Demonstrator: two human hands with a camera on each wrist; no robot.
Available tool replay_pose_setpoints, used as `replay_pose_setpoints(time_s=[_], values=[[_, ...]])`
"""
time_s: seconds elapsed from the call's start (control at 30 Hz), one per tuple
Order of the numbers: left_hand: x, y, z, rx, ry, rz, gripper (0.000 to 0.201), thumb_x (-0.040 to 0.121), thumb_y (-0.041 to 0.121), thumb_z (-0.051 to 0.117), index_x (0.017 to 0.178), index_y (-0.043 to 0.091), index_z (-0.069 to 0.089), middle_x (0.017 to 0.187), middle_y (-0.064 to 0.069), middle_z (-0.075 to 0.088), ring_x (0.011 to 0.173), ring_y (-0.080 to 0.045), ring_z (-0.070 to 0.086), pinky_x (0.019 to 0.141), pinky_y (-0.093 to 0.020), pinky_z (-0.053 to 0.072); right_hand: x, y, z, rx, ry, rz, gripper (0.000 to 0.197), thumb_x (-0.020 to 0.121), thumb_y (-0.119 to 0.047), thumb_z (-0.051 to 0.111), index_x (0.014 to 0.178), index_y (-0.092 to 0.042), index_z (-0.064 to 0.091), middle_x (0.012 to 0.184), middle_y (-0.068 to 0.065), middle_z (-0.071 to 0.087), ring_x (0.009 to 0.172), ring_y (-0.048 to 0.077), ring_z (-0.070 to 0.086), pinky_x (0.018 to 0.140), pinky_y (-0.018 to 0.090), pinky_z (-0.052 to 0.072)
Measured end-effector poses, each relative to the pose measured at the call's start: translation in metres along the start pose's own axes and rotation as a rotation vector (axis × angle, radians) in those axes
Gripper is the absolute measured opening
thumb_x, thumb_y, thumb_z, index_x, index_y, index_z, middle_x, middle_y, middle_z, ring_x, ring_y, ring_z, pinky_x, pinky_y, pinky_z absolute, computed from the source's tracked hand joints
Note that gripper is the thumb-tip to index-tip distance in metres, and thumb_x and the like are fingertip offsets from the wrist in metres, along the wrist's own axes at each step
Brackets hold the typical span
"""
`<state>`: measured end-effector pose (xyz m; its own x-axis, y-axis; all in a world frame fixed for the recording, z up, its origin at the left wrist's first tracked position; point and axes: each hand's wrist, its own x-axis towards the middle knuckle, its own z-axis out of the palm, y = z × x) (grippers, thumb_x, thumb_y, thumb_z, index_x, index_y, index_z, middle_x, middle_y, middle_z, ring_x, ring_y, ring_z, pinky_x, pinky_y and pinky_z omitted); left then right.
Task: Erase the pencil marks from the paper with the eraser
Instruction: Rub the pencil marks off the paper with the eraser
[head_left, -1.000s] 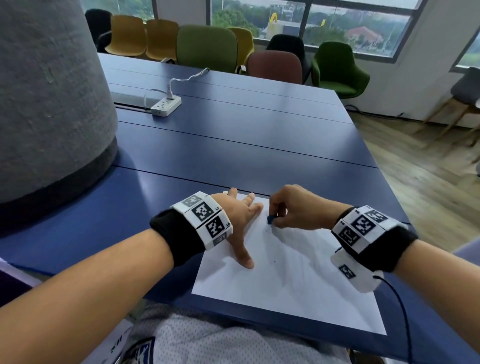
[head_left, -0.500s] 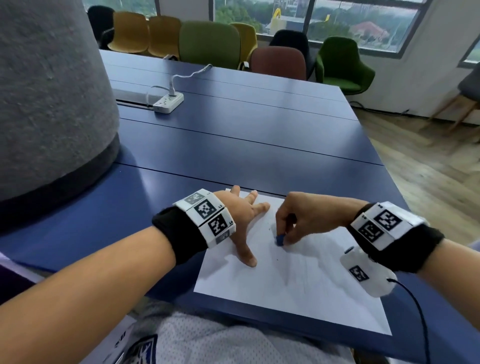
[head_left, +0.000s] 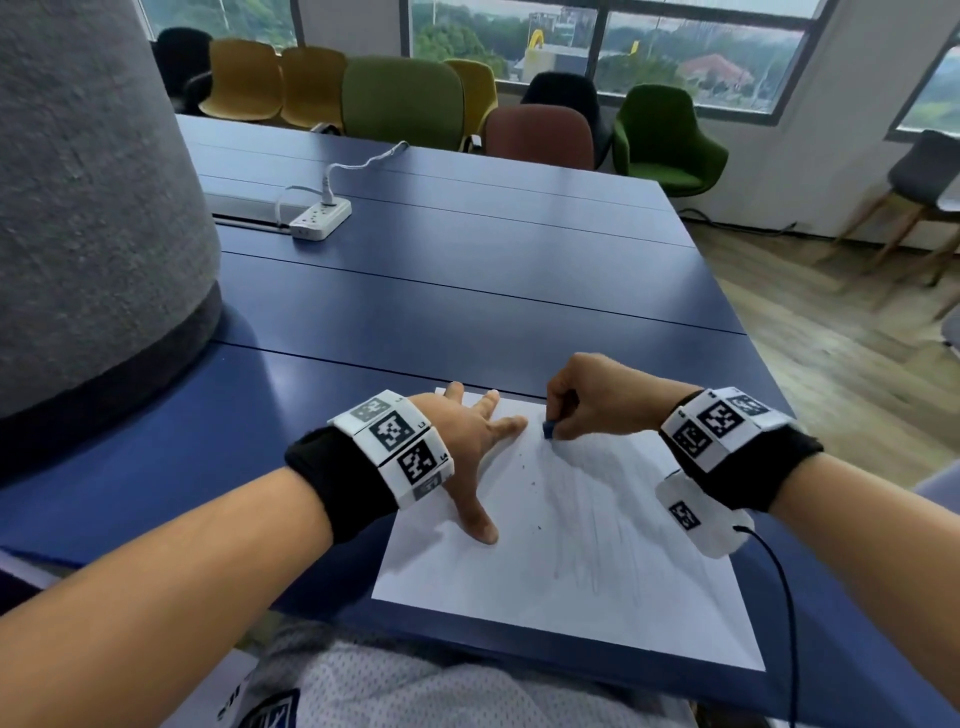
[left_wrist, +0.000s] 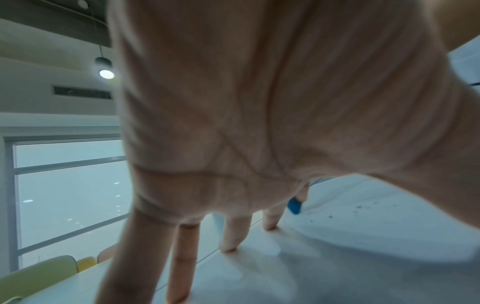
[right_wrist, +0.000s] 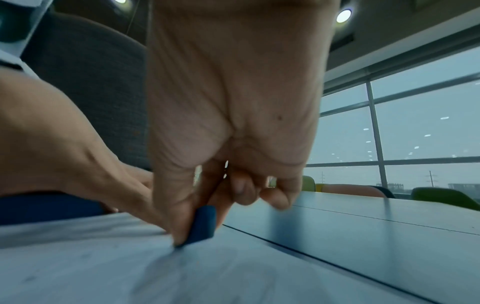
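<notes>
Pinching the blue eraser (head_left: 548, 428) near the paper (head_left: 571, 582) far edge, right hand (head_left: 597, 400) risks creasing it; left hand (head_left: 462, 431) presses flat.

Long blue table (head_left: 467, 270), power strip (head_left: 319, 218) on it; chairs (head_left: 402, 101) (yellow, green, maroon) under wide windows (head_left: 597, 47); wood floor (head_left: 831, 364) right.

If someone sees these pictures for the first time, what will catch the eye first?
First the two hands on the white paper near the blue table's front edge. The right hand pinches a small blue eraser at the sheet's far edge, while the left hand lies spread to hold the sheet. Next, the big grey column at left.
</notes>
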<state>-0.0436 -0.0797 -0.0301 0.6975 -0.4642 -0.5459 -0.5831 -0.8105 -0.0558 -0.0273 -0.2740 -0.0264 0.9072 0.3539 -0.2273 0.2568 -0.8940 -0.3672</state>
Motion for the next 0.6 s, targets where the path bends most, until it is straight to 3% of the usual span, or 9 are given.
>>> replay_pose_setpoints(time_s=[0.07,0.17,0.2,0.37,0.43,0.5,0.53,0.6], values=[[0.0,0.0,-0.001,0.004,-0.002,0.0,0.131,0.057,0.075,0.076,0.152,0.045,-0.01,0.164,0.004,-0.014,0.148,-0.039,-0.009,0.115,-0.053,0.022,-0.002,0.002,0.002,0.031,0.001,-0.011,0.005,0.074,-0.015,0.078,0.077,-0.014,0.074,0.063,-0.012,0.066,0.052,-0.005,0.054,0.054,0.013,0.04],[0.001,0.0,0.0,0.009,0.002,-0.004,0.132,0.057,0.076,0.076,0.152,0.044,-0.01,0.164,0.003,-0.013,0.148,-0.04,-0.008,0.115,-0.053,0.021,-0.008,-0.002,-0.001,0.077,-0.241,-0.019,0.01,0.073,-0.012,0.08,0.081,-0.013,0.076,0.077,-0.004,0.074,0.064,0.002,0.062,0.061,0.014,0.047],[0.0,0.0,0.0,0.008,0.004,-0.002,0.133,0.056,0.076,0.076,0.152,0.044,-0.01,0.164,0.003,-0.013,0.148,-0.04,-0.008,0.115,-0.053,0.021,-0.007,-0.003,-0.002,0.068,-0.253,-0.015,0.01,0.072,-0.013,0.08,0.082,-0.014,0.076,0.08,-0.001,0.075,0.067,0.004,0.063,0.064,0.016,0.049],[0.003,-0.001,0.003,0.003,0.0,-0.003,0.134,0.055,0.077,0.076,0.151,0.045,-0.011,0.163,0.005,-0.015,0.148,-0.04,-0.009,0.115,-0.053,0.022,0.008,0.003,-0.001,0.02,0.037,0.015,0.007,0.073,-0.017,0.079,0.079,-0.016,0.075,0.067,-0.009,0.067,0.054,-0.001,0.055,0.058,0.017,0.043],[0.004,0.0,0.002,0.013,0.0,-0.006,0.134,0.054,0.077,0.076,0.151,0.045,-0.011,0.163,0.004,-0.015,0.148,-0.04,-0.009,0.114,-0.053,0.022,0.003,0.002,-0.001,0.058,-0.055,0.002,0.008,0.073,-0.016,0.078,0.08,-0.016,0.075,0.068,-0.009,0.069,0.054,-0.002,0.057,0.057,0.014,0.044],[0.003,0.001,0.002,0.017,0.0,-0.012,0.134,0.055,0.077,0.076,0.151,0.045,-0.011,0.164,0.004,-0.014,0.148,-0.04,-0.008,0.114,-0.053,0.023,-0.001,-0.003,-0.003,0.083,-0.22,-0.011,0.011,0.073,-0.014,0.079,0.083,-0.015,0.076,0.077,-0.006,0.075,0.064,0.004,0.064,0.064,0.016,0.05],[0.003,0.001,0.001,0.019,0.0,-0.013,0.134,0.055,0.077,0.076,0.152,0.044,-0.011,0.164,0.003,-0.014,0.148,-0.04,-0.007,0.114,-0.053,0.023,0.0,-0.004,-0.004,0.076,-0.237,-0.01,0.011,0.073,-0.014,0.079,0.083,-0.015,0.076,0.079,-0.004,0.075,0.066,0.005,0.065,0.066,0.018,0.05],[0.003,0.001,0.001,0.021,-0.003,-0.011,0.134,0.055,0.077,0.076,0.151,0.044,-0.011,0.164,0.003,-0.014,0.148,-0.04,-0.008,0.114,-0.053,0.023,0.002,-0.003,-0.004,0.059,-0.121,0.004,0.006,0.073,-0.016,0.079,0.079,-0.016,0.076,0.071,-0.007,0.073,0.058,-0.002,0.06,0.06,0.016,0.047]])
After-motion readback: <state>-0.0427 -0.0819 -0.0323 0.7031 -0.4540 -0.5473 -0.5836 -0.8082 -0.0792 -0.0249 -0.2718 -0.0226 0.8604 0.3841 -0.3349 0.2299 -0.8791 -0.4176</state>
